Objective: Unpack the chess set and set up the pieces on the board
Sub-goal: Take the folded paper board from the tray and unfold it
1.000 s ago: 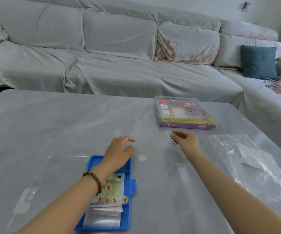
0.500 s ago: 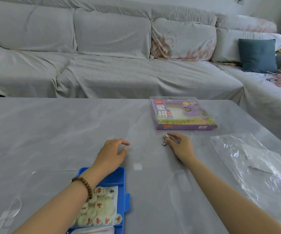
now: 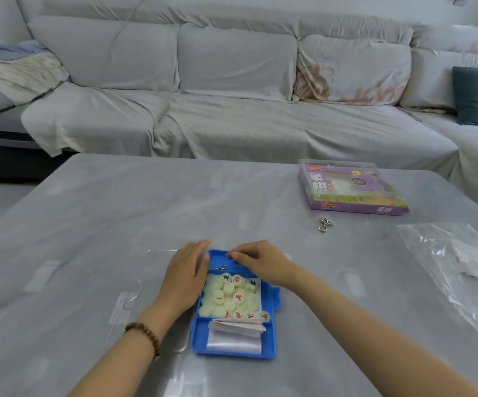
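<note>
A blue tray (image 3: 272,335) lies on the table in front of me. Its far compartment holds several pale round chess pieces (image 3: 227,298) with red and black characters, plus a small metal loop (image 3: 220,267). Folded white paper (image 3: 236,329) fills the near compartment. My left hand (image 3: 187,272) rests with straight fingers against the tray's far left side. My right hand (image 3: 260,262) reaches over the far rim, its bent fingertips pinching the edge. The purple chess box (image 3: 349,191) sits at the far right.
A small metal ring piece (image 3: 324,224) lies on the table just in front of the purple box. A crumpled clear plastic bag (image 3: 461,270) is at the right. A transparent lid (image 3: 130,293) lies left of the tray. A covered sofa (image 3: 232,81) stands behind the table.
My right hand has let go of the metal ring piece near the purple box and come back to the tray's far rim. My left hand has drawn back to the tray's left side.
</note>
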Demonstrator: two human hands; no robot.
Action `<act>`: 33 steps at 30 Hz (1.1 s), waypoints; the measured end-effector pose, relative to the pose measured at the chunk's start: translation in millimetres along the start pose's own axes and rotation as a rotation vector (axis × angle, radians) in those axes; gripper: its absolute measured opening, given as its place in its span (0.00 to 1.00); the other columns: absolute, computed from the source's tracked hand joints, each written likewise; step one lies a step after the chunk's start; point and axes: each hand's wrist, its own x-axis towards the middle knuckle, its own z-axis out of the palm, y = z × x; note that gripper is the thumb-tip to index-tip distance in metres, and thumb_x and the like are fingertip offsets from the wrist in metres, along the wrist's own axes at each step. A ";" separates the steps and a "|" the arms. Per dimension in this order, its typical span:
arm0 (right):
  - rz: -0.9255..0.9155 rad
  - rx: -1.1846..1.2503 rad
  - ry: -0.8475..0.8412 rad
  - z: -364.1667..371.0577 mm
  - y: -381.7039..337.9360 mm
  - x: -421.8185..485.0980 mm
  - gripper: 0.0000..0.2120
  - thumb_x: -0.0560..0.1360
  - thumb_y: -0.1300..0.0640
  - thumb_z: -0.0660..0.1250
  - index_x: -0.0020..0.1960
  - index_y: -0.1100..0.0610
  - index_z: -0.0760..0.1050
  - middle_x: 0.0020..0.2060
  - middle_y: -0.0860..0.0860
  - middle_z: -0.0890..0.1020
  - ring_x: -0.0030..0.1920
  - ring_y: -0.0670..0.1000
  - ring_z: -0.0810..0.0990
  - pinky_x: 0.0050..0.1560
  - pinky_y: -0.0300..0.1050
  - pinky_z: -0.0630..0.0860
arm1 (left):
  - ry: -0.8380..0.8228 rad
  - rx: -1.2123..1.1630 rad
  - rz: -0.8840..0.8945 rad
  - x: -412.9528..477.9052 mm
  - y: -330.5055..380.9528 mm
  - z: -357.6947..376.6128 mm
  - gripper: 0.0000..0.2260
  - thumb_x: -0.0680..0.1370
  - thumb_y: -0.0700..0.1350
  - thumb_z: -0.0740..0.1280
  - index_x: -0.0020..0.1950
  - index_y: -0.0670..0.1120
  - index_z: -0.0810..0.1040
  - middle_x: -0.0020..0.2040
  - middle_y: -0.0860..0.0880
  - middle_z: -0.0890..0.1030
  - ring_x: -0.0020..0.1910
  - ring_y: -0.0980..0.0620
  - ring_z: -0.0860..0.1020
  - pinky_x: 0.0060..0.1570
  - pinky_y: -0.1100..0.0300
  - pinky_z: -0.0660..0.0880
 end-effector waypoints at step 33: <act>0.402 0.382 0.835 -103.3 94.2 -23.3 0.06 0.71 0.55 0.72 0.45 0.58 0.82 0.37 0.50 0.81 0.39 0.47 0.76 0.44 0.39 0.69 | -0.119 0.176 0.073 25.0 31.2 28.6 0.19 0.82 0.52 0.49 0.72 0.52 0.64 0.72 0.55 0.65 0.73 0.54 0.58 0.73 0.54 0.46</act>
